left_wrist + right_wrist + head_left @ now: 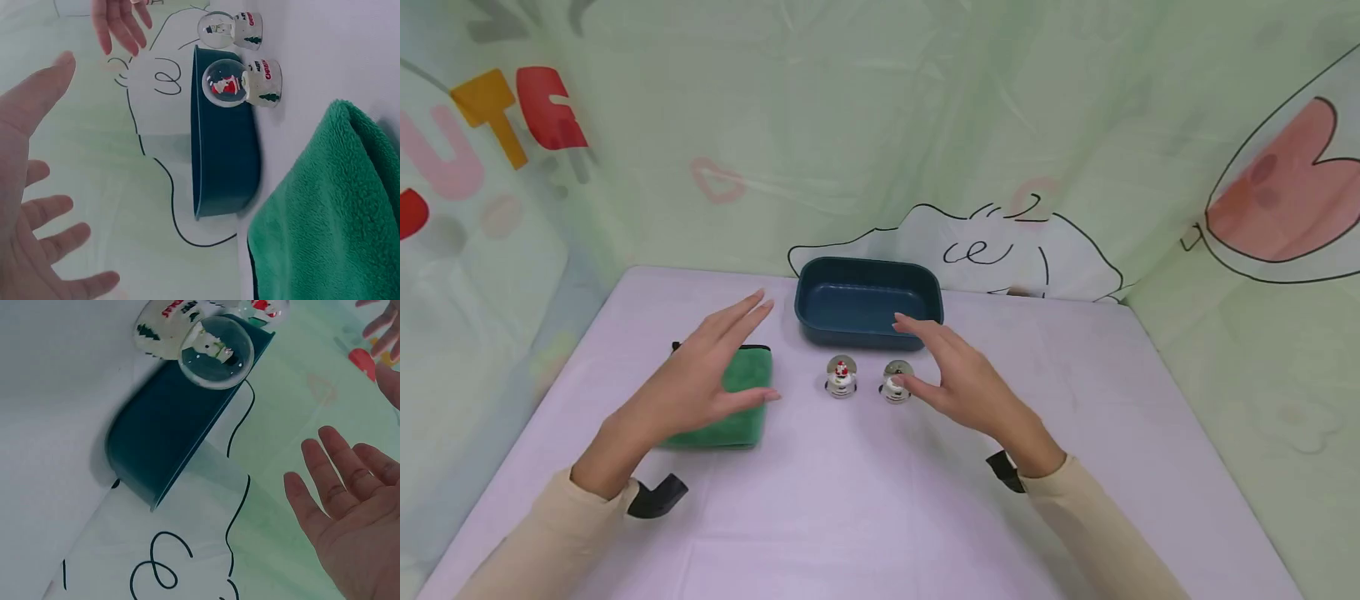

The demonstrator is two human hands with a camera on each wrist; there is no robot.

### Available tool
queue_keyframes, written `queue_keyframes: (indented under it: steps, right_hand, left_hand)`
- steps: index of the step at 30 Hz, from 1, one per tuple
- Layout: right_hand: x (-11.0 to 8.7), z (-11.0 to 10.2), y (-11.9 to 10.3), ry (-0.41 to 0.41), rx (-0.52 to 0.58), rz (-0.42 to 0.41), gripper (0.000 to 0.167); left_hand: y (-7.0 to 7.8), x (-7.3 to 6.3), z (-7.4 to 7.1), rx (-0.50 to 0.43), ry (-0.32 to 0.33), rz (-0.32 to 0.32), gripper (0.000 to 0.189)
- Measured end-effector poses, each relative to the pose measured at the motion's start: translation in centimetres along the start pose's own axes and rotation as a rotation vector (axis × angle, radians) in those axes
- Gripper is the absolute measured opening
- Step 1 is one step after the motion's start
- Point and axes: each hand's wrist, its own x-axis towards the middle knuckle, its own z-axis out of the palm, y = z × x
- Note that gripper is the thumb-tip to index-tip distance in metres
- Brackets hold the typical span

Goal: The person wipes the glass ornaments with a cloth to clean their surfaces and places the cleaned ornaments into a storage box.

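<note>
Spread wide, the left hand (696,379) partly hides a green cloth (739,423), the right hand (966,379) a snow globe (893,395).

Head view high, facing forward-down; wrist views low, nearer, rolled; all share tray (865,338).

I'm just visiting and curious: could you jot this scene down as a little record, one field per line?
Left hand: open, holding nothing
Right hand: open, holding nothing
Left globe: upright, red-and-white figure inside
Right globe: upright, snowman inside
Bin: dark blue, open-topped, behind both globes
Cloth: green, dark-edged, left of the globes
Table: pale lilac
</note>
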Motion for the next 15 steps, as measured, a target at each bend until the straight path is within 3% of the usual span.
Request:
queue_keyframes:
  steps: [8,15]
  right_hand:
    - [1.5,0.7,-0.4,-0.035,0.296,0.042,0.074]
    - [2.5,1.6,-0.7,-0.072,0.366,0.054,0.073]
  left_hand:
    - [-1.3,-0.8,0.0,-0.136,-0.060,-0.015,0.100]
    - [-2.3,-1.3,0.1,-0.168,-0.146,-0.055,0.097]
